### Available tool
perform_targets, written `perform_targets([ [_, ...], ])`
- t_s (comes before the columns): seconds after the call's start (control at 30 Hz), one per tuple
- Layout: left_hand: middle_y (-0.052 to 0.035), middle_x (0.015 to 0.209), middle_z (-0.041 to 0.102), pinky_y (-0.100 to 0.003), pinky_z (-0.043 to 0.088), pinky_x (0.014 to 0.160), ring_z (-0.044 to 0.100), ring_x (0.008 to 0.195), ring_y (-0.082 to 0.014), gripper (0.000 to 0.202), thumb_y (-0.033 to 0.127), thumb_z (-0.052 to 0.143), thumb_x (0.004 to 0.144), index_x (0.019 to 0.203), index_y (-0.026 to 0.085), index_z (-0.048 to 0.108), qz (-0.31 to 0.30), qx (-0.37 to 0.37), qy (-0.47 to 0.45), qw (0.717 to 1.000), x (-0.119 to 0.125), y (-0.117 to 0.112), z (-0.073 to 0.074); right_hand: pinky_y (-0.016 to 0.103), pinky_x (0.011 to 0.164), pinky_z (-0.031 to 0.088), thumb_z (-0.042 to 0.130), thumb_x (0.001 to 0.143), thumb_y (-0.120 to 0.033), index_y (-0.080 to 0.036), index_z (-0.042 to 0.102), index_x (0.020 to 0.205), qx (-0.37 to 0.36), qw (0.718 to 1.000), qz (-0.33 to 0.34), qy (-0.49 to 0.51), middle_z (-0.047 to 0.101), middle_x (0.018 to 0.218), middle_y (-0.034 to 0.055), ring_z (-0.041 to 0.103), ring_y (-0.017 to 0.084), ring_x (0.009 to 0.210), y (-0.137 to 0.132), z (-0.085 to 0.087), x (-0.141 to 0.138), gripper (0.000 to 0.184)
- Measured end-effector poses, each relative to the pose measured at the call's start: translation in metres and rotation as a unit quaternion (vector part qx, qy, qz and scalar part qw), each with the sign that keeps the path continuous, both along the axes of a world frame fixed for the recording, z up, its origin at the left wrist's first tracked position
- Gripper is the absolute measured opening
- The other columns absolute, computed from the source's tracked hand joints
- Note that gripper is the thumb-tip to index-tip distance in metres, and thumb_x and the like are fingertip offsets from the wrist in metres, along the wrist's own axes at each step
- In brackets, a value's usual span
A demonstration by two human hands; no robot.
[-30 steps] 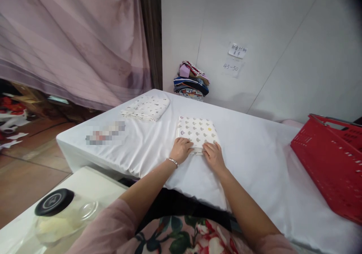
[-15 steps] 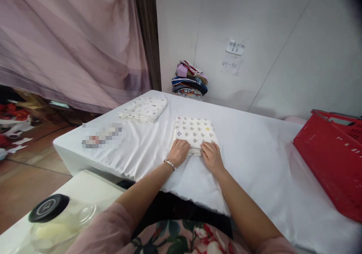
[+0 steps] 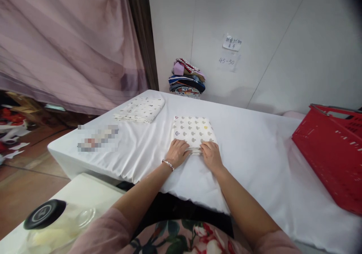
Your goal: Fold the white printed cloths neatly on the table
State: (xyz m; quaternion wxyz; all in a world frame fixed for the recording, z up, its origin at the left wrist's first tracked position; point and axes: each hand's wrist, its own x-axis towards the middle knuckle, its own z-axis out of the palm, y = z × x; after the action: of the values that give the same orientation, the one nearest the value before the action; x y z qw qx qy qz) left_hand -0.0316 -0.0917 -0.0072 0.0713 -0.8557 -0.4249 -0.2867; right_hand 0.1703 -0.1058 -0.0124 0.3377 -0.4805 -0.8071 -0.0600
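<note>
A folded white cloth (image 3: 194,129) with rows of grey tree-like prints and one yellow print lies on the white-covered table (image 3: 249,152) before me. My left hand (image 3: 178,153) grips its near left corner, fingers on top and curled over the edge. At the near right corner, my right hand (image 3: 211,155) holds the same edge in a like way. Several layers show along the edge between my hands; the thumbs are partly hidden. A second folded white cloth (image 3: 143,108) with small dark prints lies farther back on the left, apart from both hands.
A red plastic basket (image 3: 328,152) stands on the right of the table. Folded fabrics (image 3: 187,78) are piled by the wall behind. On the left are a blurred-out item (image 3: 97,137) and, on a lower white surface, a black-lidded clear jar (image 3: 45,214).
The view has shifted slightly, moving the background a little. Both hands stay on the near edge of the folded cloth, with almost no movement.
</note>
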Motion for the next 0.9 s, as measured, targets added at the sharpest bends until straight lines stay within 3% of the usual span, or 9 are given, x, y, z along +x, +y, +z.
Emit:
perform_targets([
  [0.13, -0.0058, 0.094, 0.059, -0.04, 0.034, 0.087, 0.049, 0.09, -0.0214, 0.025, 0.036, 0.051, 0.084, 0.103, 0.022, 0.059, 0.0, -0.015, 0.005, 1.0, -0.001, 0.0, 0.0, 0.035, 0.083, 0.034, 0.04, 0.089, -0.018, -0.018, 0.06, 0.093, 0.005, 1.0, 0.002, -0.001, 0.059, 0.093, 0.0063, 0.048, 0.019, 0.09, -0.001, 0.0, 0.0, 0.02],
  [0.43, -0.005, 0.084, 0.058, -0.038, 0.035, 0.084, 0.05, 0.084, -0.0187, 0.022, 0.028, 0.042, 0.089, 0.088, 0.02, 0.062, 0.002, -0.014, -0.001, 1.0, 0.002, 0.0, 0.0, 0.037, 0.084, 0.035, 0.04, 0.089, -0.022, -0.019, 0.057, 0.108, 0.001, 1.0, 0.017, -0.025, 0.057, 0.099, 0.0077, 0.048, 0.021, 0.093, -0.004, -0.002, 0.002, 0.026],
  [0.63, -0.0043, 0.082, 0.058, -0.036, 0.036, 0.081, 0.048, 0.082, -0.0185, 0.021, 0.029, 0.044, 0.089, 0.086, 0.019, 0.062, 0.01, -0.002, 0.004, 1.0, 0.002, -0.003, -0.001, 0.036, 0.082, 0.038, 0.041, 0.087, -0.016, -0.018, 0.061, 0.097, 0.019, 0.999, 0.019, -0.023, 0.059, 0.093, 0.0067, 0.05, 0.019, 0.09, -0.001, -0.008, 0.002, 0.022],
  [0.9, -0.0042, 0.083, 0.057, -0.035, 0.037, 0.075, 0.048, 0.083, -0.0185, 0.016, 0.022, 0.046, 0.087, 0.086, 0.02, 0.062, 0.002, -0.004, -0.014, 1.0, -0.001, -0.011, -0.003, 0.038, 0.08, 0.041, 0.041, 0.087, -0.018, -0.02, 0.06, 0.1, 0.026, 0.999, 0.025, -0.013, 0.059, 0.094, 0.0072, 0.052, 0.021, 0.089, -0.004, -0.013, 0.002, 0.023],
])
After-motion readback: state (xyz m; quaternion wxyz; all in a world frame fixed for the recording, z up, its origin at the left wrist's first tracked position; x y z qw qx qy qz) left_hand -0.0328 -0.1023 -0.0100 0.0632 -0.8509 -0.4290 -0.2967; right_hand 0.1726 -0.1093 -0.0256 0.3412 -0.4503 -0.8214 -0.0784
